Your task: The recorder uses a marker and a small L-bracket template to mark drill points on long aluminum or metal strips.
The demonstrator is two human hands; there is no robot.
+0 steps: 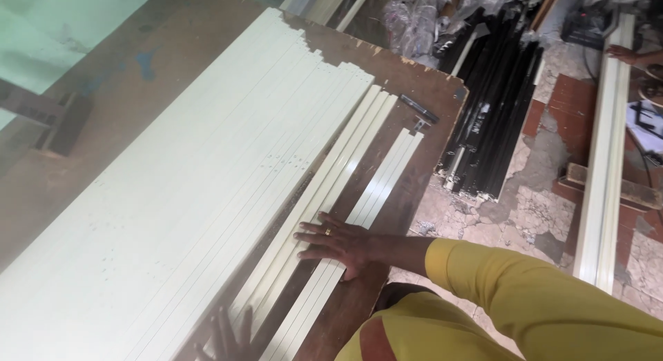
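Pressing flat, right hand (pixel 338 245) grip open on cream strips (pixel 359 209); left hand (pixel 231 340) blurred, grip unclear; strips could slide off desk (pixel 442 99) edge.

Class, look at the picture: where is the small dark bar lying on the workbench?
In the head view, the small dark bar lies near the workbench's far right corner, just beyond the ends of the cream strips.

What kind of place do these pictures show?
Probably a workshop for metal or plastic profiles: cream strips laid side by side on a worn wooden workbench, and black profiles stacked on a cracked floor.
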